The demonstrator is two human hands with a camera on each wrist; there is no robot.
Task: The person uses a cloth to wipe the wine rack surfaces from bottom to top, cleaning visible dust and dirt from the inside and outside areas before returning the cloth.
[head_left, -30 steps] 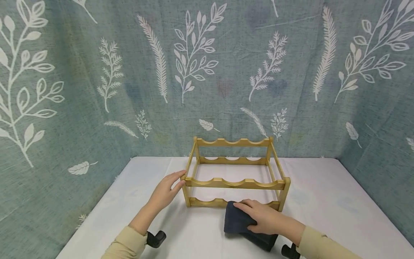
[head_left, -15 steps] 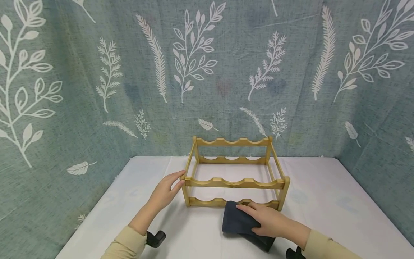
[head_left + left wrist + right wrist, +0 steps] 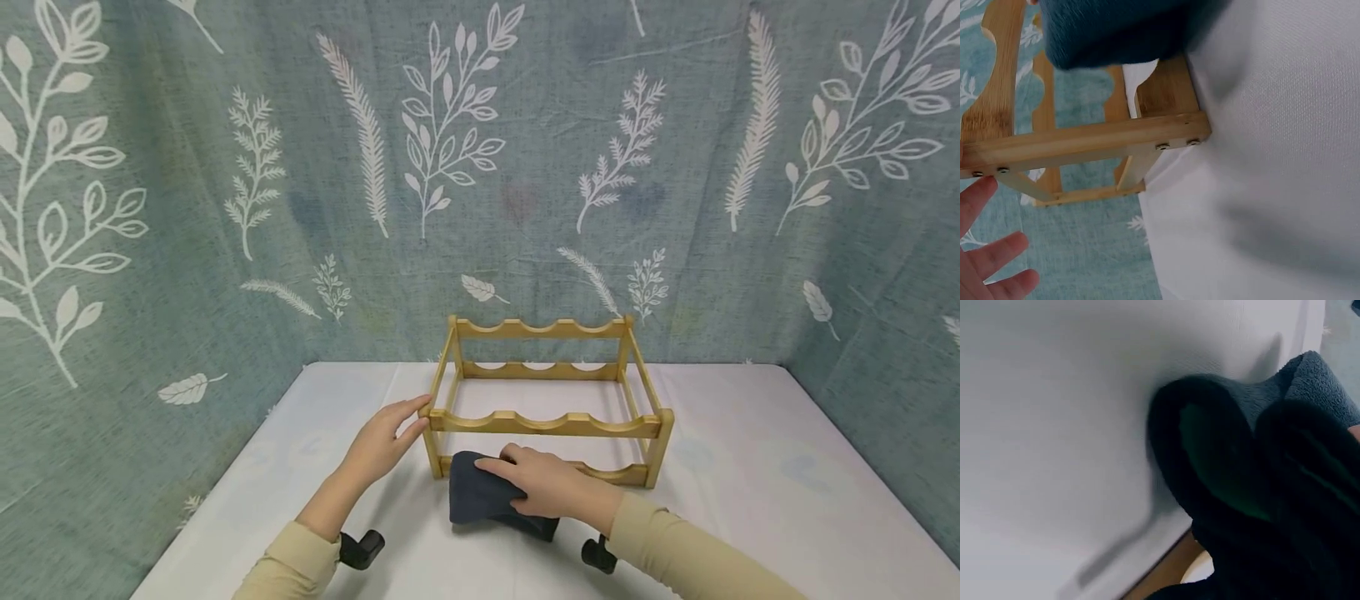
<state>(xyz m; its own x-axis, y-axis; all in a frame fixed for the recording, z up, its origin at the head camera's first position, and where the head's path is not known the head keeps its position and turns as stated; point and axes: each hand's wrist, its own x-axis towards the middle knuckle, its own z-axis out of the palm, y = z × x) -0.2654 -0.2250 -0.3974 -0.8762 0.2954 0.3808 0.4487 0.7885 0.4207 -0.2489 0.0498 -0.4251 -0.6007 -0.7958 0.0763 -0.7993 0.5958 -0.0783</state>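
A light wooden rack [image 3: 536,423] with scalloped rails stands on the white tabletop. My left hand [image 3: 378,446] rests its fingertips against the rack's front left corner. In the left wrist view its fingers [image 3: 999,255] are spread and nearly straight beside the corner post. My right hand [image 3: 551,483] grips a folded dark blue cloth [image 3: 480,492] at the lower front rail, left of the middle. The cloth covers part of that rail. In the right wrist view, the folded cloth [image 3: 1316,387] hangs in thick loops, with most of the hand hidden.
The white tabletop [image 3: 750,500] reaches to a green-grey leaf-patterned curtain [image 3: 517,192] behind and at both sides. A black wrist device [image 3: 362,550] sits at the left cuff, and another black device [image 3: 598,554] at the right.
My right hand has slid the dark blue cloth leftward along the lower front rail, after a slight shift of the hand on it. My left hand and the rack stay in place.
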